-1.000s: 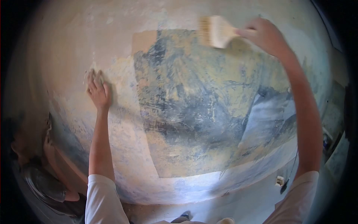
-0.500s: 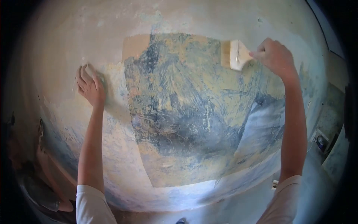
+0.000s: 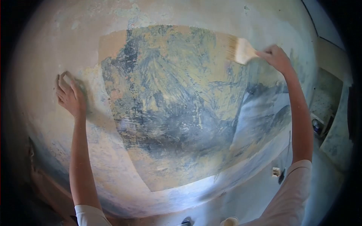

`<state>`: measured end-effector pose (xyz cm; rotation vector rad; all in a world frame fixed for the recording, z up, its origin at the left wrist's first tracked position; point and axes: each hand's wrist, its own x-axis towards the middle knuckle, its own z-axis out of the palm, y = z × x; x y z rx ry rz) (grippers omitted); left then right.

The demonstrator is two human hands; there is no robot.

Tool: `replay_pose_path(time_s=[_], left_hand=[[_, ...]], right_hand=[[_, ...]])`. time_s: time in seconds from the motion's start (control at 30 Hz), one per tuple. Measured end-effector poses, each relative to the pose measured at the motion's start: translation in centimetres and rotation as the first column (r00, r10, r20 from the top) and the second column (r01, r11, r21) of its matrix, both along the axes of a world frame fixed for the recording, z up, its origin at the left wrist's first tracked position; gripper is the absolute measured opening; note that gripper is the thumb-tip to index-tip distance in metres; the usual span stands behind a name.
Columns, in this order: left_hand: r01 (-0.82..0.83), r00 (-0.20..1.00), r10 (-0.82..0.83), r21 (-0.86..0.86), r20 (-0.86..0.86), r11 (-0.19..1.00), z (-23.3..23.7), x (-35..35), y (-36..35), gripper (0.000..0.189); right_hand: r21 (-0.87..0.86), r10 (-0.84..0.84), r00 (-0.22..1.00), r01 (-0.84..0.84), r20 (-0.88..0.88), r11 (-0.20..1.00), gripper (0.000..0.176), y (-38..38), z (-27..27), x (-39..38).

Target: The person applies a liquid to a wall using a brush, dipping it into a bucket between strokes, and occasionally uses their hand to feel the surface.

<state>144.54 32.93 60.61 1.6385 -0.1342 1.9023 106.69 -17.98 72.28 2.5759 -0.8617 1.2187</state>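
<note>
1. Brush (image 3: 243,51): pos. at upper R of the patch (image 3: 177,109) on the wall (image 3: 49,52); bristles point L, handle to R. Bristle/surface contact: cannot confirm, slight blur.
2. R hand (image 3: 278,59): closed on brush handle, arm raised.
3. L hand (image 3: 70,98): fingers spread and part bent, no tool visible in grip; pos. beside L edge of patch, at wall. Palm contact: cannot confirm.
4. Done, as shown: blue-gray over ochre covers most of patch, w/ streaky marks fanning down from upper ctr. Darkest zone is lower-mid; L and bottom edges read crisp vs. paler wall.
5. Left, as judged: upper L corner (image 3: 112,44) is plain peach, w/o blue-gray; strip near bristles is mostly ochre; lower L band is thinly marked. Whether these need more work: n/a from view. Coverage looks well advanced, but finish cannot be verified.
6. Adj. items: 2nd person's forearm (image 3: 51,192) at far lower L, dim, apart from both hands; white fixture (image 3: 276,172) at lower R; floor (image 3: 245,199) below wall; shoe (image 3: 186,221) at bottom ctr.
</note>
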Motion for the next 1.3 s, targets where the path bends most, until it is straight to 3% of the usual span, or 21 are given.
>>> replay_pose_path(time_s=[0.07, 0.1, 0.17, 0.3, 0.37, 0.4, 0.47, 0.67, 0.8, 0.87, 0.97, 1.1, 1.13, 1.2, 1.23, 1.3], left_hand=[[0.013, 1.000, -0.013, -0.022, -0.014, 1.000, -0.2, -0.3, -0.3, 0.048], [0.001, 1.000, -0.001, -0.025, -0.007, 1.000, -0.2, -0.5, -0.3, 0.047], [-0.004, 1.000, 0.005, -0.016, 0.007, 1.000, -0.3, -0.3, -0.4, 0.047], [-0.006, 0.999, 0.007, -0.027, 0.045, 1.000, -0.2, 0.5, -0.1, 0.048], [0.000, 0.999, 0.002, -0.025, 0.042, 1.000, -0.2, 0.3, -0.2, 0.048], [-0.002, 1.000, 0.002, -0.028, 0.029, 1.000, -0.2, 0.1, -0.2, 0.048], [-0.001, 1.000, 0.001, -0.034, 0.021, 0.999, -0.3, -0.1, -0.3, 0.047], [-0.017, 1.000, 0.018, -0.030, 0.011, 0.999, -0.3, 0.1, 0.0, 0.047], [-0.030, 0.999, 0.030, -0.009, 0.018, 1.000, -0.5, -0.1, -0.2, 0.047], [-0.042, 0.999, 0.042, -0.012, 0.009, 0.999, -0.2, -0.2, -0.3, 0.048], [-0.058, 0.997, 0.057, -0.017, -0.042, 0.998, -0.3, -0.3, -0.4, 0.049], [-0.068, 0.997, 0.067, -0.021, -0.048, 0.997, -0.2, 0.0, -0.3, 0.049], [-0.073, 0.996, 0.071, -0.027, -0.056, 0.997, -0.2, -0.1, -0.3, 0.050], [-0.076, 0.996, 0.075, -0.024, -0.043, 0.997, -0.4, 0.0, -0.3, 0.050], [-0.080, 0.996, 0.079, -0.020, -0.029, 0.997, -0.4, 0.1, -0.3, 0.051], [-0.079, 0.997, 0.078, -0.017, -0.026, 0.997, -0.4, 0.0, -0.3, 0.051]], right_hand=[[-0.022, -0.106, 0.986, 0.110, 0.131, 0.994, 0.040, -4.7, -1.5, -2.8], [-0.027, -0.120, 0.986, 0.124, 0.117, 0.992, 0.040, -5.1, -1.5, -3.7], [-0.183, -0.407, 0.904, 0.425, 0.131, 0.886, 0.039, -4.9, -1.9, -5.1], [-0.154, -0.325, 0.937, 0.342, 0.127, 0.927, 0.041, -0.6, -1.0, -5.1], [-0.162, -0.095, 0.983, 0.120, 0.156, 0.980, 0.043, 2.6, -0.7, -3.7], [-0.157, -0.100, 0.982, 0.126, 0.163, 0.979, 0.043, 3.6, -0.7, -2.8], [-0.155, 0.104, 0.984, -0.081, 0.147, 0.985, 0.044, 4.7, -0.5, -1.5], [0.068, -0.047, 0.986, 0.037, 0.159, 0.997, 0.042, -2.8, -1.6, -2.3], [0.034, -0.138, 0.961, 0.134, 0.238, 0.990, 0.040, -3.7, -3.6, -3.5], [-0.173, -0.256, 0.931, 0.306, 0.260, 0.936, 0.039, -2.2, -3.5, -3.2], [-0.238, -0.320, 0.915, 0.376, 0.245, 0.895, 0.036, 4.1, -2.5, -2.3], [-0.171, -0.056, 0.978, 0.091, 0.200, 0.981, 0.036, 10.5, -1.6, 0.5], [-0.171, -0.056, 0.978, 0.092, 0.201, 0.981, 0.036, 11.1, -1.5, 1.2], [-0.166, 0.147, 0.960, -0.109, 0.240, 0.980, 0.038, 11.5, -1.4, 2.2], [-0.167, 0.147, 0.959, -0.108, 0.243, 0.980, 0.038, 10.9, -1.3, 2.4], [0.001, 0.106, 0.969, -0.109, 0.224, 0.994, 0.040, 8.0, -1.1, 2.8]])
